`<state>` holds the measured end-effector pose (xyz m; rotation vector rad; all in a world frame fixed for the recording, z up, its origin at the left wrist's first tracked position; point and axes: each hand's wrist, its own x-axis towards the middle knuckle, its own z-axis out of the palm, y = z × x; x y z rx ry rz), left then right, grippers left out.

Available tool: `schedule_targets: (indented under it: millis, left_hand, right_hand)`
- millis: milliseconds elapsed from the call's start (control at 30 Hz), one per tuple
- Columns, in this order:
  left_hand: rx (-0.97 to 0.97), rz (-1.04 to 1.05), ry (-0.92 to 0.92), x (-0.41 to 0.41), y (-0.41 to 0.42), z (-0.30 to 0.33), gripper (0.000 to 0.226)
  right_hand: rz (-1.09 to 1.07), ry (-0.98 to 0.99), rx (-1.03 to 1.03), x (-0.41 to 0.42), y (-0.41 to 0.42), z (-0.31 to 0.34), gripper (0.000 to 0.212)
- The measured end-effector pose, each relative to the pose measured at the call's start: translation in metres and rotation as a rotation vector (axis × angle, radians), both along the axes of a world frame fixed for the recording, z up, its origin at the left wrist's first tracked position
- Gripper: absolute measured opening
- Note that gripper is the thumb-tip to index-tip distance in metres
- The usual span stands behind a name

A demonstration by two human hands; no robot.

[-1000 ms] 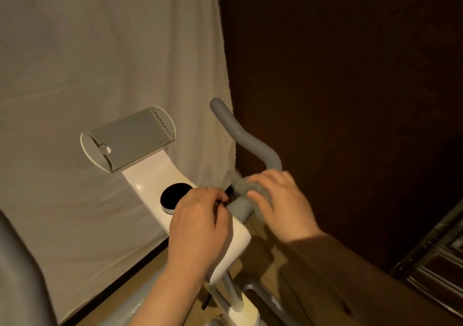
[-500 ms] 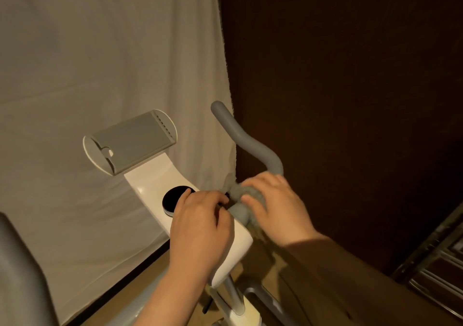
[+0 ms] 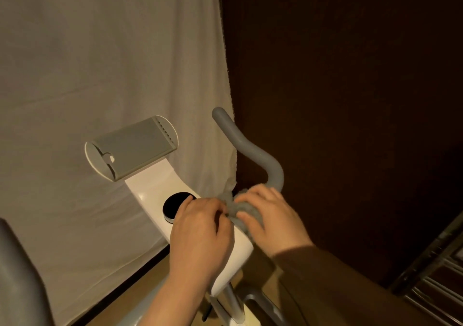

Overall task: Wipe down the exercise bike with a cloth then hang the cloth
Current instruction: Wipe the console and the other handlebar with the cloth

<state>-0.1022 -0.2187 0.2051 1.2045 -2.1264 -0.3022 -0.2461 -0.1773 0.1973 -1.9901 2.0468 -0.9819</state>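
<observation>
Both hands grip the grey cloth (image 3: 236,208), bunched around the base of the bike's grey handlebar (image 3: 253,150): the left hand (image 3: 200,230) pinches one end, the right hand (image 3: 273,220) curls over the wad. It looks like wiping is finished and hanging or tying the cloth is under way, not yet complete.

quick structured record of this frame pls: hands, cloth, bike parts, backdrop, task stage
left hand: fingers curled, pinching the cloth at the handlebar base
right hand: curled round the cloth
cloth: grey, bunched round the base of the handlebar, between both hands
handlebar: grey, curves up and away, bare above the cloth
console: white, bears a black round knob
tablet holder: grey, at console top
backdrop: pale sheet left, dark wall right
task stage: cloth at handlebar, not yet hung
</observation>
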Motion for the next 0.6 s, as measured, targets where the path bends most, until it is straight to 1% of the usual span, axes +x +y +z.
schedule_targets:
  millis: [67, 100, 133, 167, 200, 233, 267, 300, 333, 367, 400, 467, 500, 533, 600]
  left_hand:
    - [-0.007, 0.013, 0.021, 0.000, 0.000, 0.000, 0.018]
    - [-0.001, 0.015, 0.027, 0.000, 0.001, -0.001, 0.021]
    - [0.006, 0.012, 0.026, 0.000, 0.001, 0.000, 0.021]
    - [0.012, 0.009, 0.018, 0.000, 0.001, 0.000, 0.019]
    - [0.018, 0.007, 0.009, 0.000, 0.001, 0.000, 0.016]
    - [0.021, 0.006, 0.006, 0.001, 0.000, 0.000, 0.015]
    - [0.019, 0.008, 0.007, 0.001, 0.000, -0.001, 0.015]
    - [0.015, 0.012, 0.011, 0.001, -0.001, -0.001, 0.016]
    - [0.012, 0.016, 0.016, 0.001, 0.000, -0.002, 0.017]
    - [0.012, 0.018, 0.022, 0.001, 0.001, -0.002, 0.017]
    - [0.013, 0.016, 0.023, 0.001, 0.001, -0.001, 0.018]
    - [0.018, 0.012, 0.015, 0.001, 0.001, 0.000, 0.017]
    - [0.016, 0.011, 0.016, 0.001, 0.001, 0.000, 0.017]
    - [0.016, 0.011, 0.017, 0.001, 0.000, 0.000, 0.018]
    - [0.021, 0.020, 0.015, 0.001, 0.001, 0.000, 0.018]
  right_hand:
    - [-0.150, -0.003, -0.041, -0.009, -0.003, 0.001, 0.029]
    - [-0.191, -0.026, -0.060, -0.007, -0.002, -0.001, 0.030]
    - [-0.166, -0.038, -0.067, -0.002, 0.001, -0.003, 0.030]
    - [-0.092, -0.038, -0.055, 0.004, 0.003, -0.004, 0.029]
    - [-0.017, -0.021, -0.023, 0.006, 0.005, -0.003, 0.028]
    - [0.010, 0.001, -0.007, 0.002, 0.003, -0.003, 0.027]
    - [-0.025, 0.016, -0.007, -0.007, -0.001, -0.002, 0.028]
    - [-0.113, 0.011, -0.038, -0.014, -0.004, -0.002, 0.030]
    - [-0.210, -0.024, -0.072, -0.017, -0.005, -0.002, 0.031]
    - [-0.253, -0.065, -0.098, -0.015, -0.003, -0.004, 0.030]
    - [-0.216, -0.078, -0.104, -0.007, 0.000, -0.006, 0.029]
    - [-0.036, -0.059, -0.039, 0.007, 0.006, -0.010, 0.028]
    - [-0.006, -0.065, -0.024, 0.005, 0.004, -0.011, 0.028]
    - [-0.055, -0.089, -0.030, -0.003, -0.001, -0.010, 0.029]
    - [-0.244, -0.156, -0.107, -0.015, -0.006, -0.007, 0.031]
